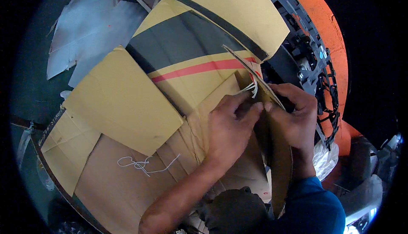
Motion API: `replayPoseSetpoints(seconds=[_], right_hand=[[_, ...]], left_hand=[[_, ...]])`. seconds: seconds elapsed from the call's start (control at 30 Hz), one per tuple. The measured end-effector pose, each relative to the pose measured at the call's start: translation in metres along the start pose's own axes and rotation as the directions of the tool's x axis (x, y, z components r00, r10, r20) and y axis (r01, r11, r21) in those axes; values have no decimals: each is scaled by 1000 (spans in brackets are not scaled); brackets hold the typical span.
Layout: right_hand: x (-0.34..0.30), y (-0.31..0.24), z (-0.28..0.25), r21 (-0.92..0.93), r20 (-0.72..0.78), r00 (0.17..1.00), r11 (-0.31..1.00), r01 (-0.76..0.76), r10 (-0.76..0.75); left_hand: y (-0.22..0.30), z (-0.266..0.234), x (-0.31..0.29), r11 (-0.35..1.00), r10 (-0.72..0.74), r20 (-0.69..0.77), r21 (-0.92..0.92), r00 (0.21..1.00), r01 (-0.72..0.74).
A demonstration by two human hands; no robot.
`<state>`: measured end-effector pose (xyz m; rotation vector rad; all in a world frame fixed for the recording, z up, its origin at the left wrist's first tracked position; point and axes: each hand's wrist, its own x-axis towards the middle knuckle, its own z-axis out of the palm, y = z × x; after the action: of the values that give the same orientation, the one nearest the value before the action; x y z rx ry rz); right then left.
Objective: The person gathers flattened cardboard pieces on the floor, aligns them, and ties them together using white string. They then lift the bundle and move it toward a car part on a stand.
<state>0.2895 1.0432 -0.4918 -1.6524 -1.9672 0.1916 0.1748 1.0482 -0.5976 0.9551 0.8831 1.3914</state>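
A large yellow-and-brown cardboard box (140, 193) lies spread out in front of me, with a dark band and a red stripe on its far panel. At its right side a brown cardboard flap (280, 166) stands up nearly edge-on. My right hand (293, 113) is closed round this flap, its thumb on the inner face and fingers behind. My left hand (231, 128) is pinched beside the flap's inner face; what its fingertips hold is hidden. Just above them, white string (255, 87) hangs at the flap. Another loose white string (140, 164) lies curled on the cardboard at left.
A yellow flap (123, 102) is folded over at left. Grey-white cardboard sheets (100, 26) lie at the far left. To the right are black plastic frame parts (306, 51) against an orange surface (335, 55), and a clear plastic bag (326, 159).
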Motion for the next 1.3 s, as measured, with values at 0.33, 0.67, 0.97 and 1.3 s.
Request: replayPoseSetpoints(seconds=[0.33,0.67,0.97,1.3], right_hand=[[-2,0,1,-65,9,999,997,32,-31],[-4,-5,-2,-73,28,996,994,87,-85],[1,2,-7,-98,3,1000,995,1,-1],[3,9,-2,-49,-24,1000,999,-12,11]], left_hand=[[14,-6,2,992,127,-23,24,992,-126],[-21,-38,63,868,203,-57,472,977,-153],[-95,-54,-13,625,-228,618,685,753,-374],[-56,-198,-29,-42,-816,263,861,515,-506]])
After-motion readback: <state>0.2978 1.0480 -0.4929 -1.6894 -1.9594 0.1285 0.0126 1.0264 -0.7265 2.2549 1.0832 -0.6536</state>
